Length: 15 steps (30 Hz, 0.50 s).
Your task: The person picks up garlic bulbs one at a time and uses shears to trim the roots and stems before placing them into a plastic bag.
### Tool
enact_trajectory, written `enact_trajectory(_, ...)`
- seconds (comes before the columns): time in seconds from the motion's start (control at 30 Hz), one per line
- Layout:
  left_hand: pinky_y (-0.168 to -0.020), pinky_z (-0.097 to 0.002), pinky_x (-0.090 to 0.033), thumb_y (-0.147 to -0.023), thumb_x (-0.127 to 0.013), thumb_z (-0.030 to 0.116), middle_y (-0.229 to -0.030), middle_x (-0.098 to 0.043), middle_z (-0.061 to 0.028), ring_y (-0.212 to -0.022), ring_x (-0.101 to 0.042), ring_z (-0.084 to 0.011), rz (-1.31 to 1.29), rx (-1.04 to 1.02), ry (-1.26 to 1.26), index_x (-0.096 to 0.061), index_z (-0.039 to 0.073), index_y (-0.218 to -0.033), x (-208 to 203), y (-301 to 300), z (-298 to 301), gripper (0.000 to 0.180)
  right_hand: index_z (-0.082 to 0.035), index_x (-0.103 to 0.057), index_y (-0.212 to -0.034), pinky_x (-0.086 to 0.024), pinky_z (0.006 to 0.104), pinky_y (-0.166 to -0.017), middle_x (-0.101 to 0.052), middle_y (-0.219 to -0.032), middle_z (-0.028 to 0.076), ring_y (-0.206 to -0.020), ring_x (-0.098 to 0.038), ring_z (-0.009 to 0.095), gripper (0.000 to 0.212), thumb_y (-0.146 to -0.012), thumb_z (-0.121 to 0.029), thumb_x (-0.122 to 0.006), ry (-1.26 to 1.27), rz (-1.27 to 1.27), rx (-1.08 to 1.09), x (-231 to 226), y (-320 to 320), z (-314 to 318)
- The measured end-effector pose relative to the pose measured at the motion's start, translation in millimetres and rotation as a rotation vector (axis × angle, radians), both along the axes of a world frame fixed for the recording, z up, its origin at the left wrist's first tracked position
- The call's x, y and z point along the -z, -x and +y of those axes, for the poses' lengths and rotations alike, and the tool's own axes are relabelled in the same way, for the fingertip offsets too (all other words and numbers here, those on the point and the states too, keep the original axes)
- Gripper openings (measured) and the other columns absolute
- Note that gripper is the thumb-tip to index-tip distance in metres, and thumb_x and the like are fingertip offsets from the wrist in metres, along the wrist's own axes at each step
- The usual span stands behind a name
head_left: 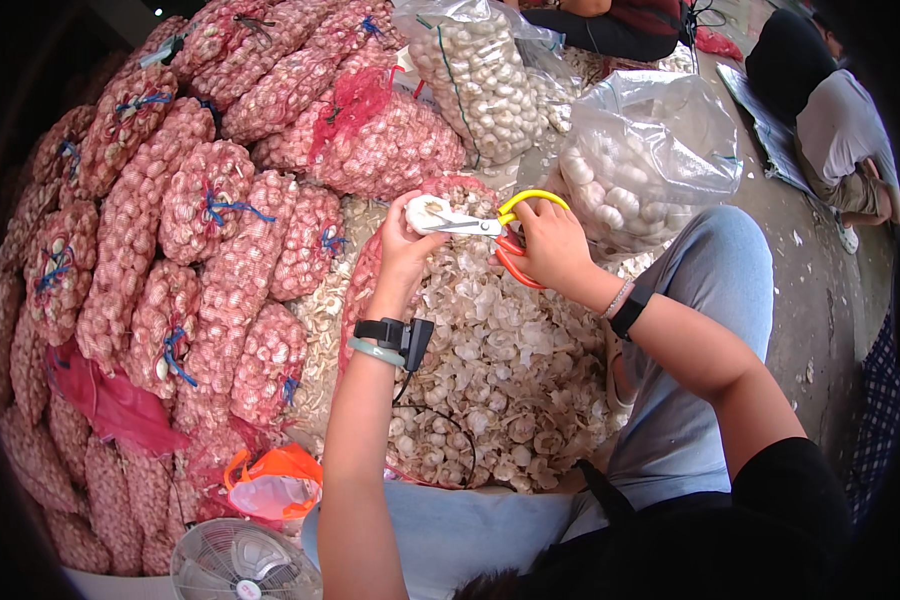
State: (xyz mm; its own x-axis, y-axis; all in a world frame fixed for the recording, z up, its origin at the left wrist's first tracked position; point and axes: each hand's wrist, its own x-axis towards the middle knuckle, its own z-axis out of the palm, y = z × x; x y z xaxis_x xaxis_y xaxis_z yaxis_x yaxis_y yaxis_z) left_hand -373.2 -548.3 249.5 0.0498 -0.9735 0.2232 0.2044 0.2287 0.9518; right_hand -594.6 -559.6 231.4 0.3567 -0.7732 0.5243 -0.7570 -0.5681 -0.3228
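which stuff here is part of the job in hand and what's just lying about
Part of the job:
garlic bulb, in the left hand
scissors, in the right hand
heap of garlic bulbs and skins
perhaps: nearer clear plastic bag of garlic; filled red mesh sacks

Seemingly just lying about:
electric fan
orange plastic bag

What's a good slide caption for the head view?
Left hand holds a garlic bulb, right hand holds scissors to it, above a garlic heap; red net sacks at left.
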Motion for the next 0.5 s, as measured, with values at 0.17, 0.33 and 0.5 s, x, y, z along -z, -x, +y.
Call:
enact_trajectory(0.17,-0.095,-0.0331,-0.044,-0.072,-0.06,-0.017,-0.116,-0.052,-0.0114,-0.111,-0.052,-0.0225,0.109,-0.055,-0.025,-0.035,0.002,-0.125,6.1,-7.4,1.2,0.062,-0.006,-0.054,-0.103,-0.045,0.0422,-0.077,-0.055,-0.09,0.018,-0.086,-0.056,0.035,0.061,-0.067,-0.053,-0.071,-0.013,-0.054,-0.006,-1.6,-1.5,-0.3)
enact_trajectory(0.33,-0.09,-0.0366,-0.048,-0.071,-0.062,-0.016,-0.115,-0.05,-0.0108,-0.109,-0.054,-0.0254,0.07,-0.031,-0.041,-0.031,0.009,-0.126,5.2,-8.1,4.5,0.068,-0.006,-0.054,-0.104,-0.045,0.0419,-0.077,-0.055,-0.09,0.019,-0.086,-0.056,0.035,0.061,-0.068,-0.052,-0.07,0.011,-0.013,0.003,-3.6,0.4,-1.0)
enact_trajectory(0.5,-0.087,-0.0371,-0.05,-0.07,-0.063,-0.016,-0.115,-0.05,-0.0113,-0.103,-0.057,-0.0275,-0.007,0.025,-0.04,-0.024,0.015,-0.129,2.2,2.1,7.0,0.077,-0.005,-0.054,-0.104,-0.044,0.0416,-0.078,-0.055,-0.091,0.019,-0.087,-0.055,0.036,0.061,-0.069,-0.052,-0.07,-0.003,-0.006,0.012,0.1,1.4,-2.5)
